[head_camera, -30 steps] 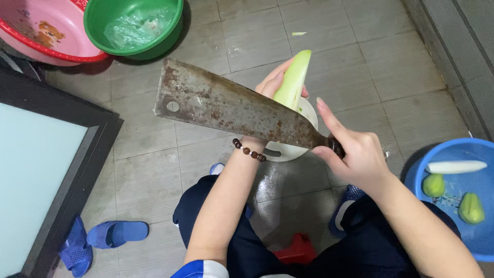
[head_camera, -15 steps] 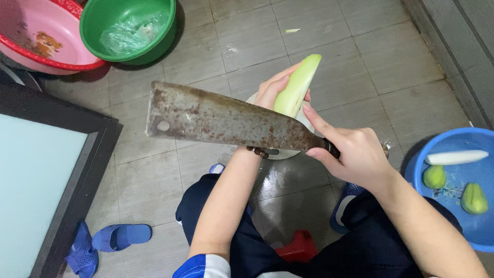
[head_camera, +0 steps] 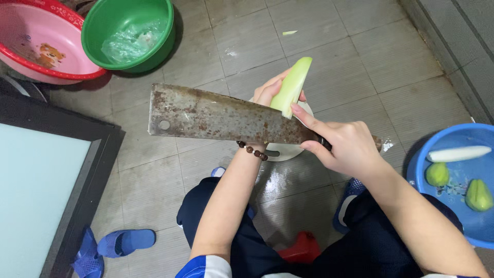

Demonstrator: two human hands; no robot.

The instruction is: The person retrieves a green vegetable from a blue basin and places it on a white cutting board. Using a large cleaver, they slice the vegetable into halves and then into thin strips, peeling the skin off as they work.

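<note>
Gourd (head_camera: 291, 86) stands tilted in left hand (head_camera: 268, 93), fingers wrapped round its lower end. Right hand (head_camera: 349, 146) grips cleaver (head_camera: 221, 116), blade lying across just below

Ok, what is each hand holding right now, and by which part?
The right hand holds the rusty cleaver by its handle. The left hand grips the pale green vegetable piece around its lower end.

Bare forearms; a dark beaded bracelet (head_camera: 252, 151) circles the left wrist, with dark navy trousers (head_camera: 242, 242) and blue-and-white sleeve edge (head_camera: 203, 267) at lower centre.
</note>
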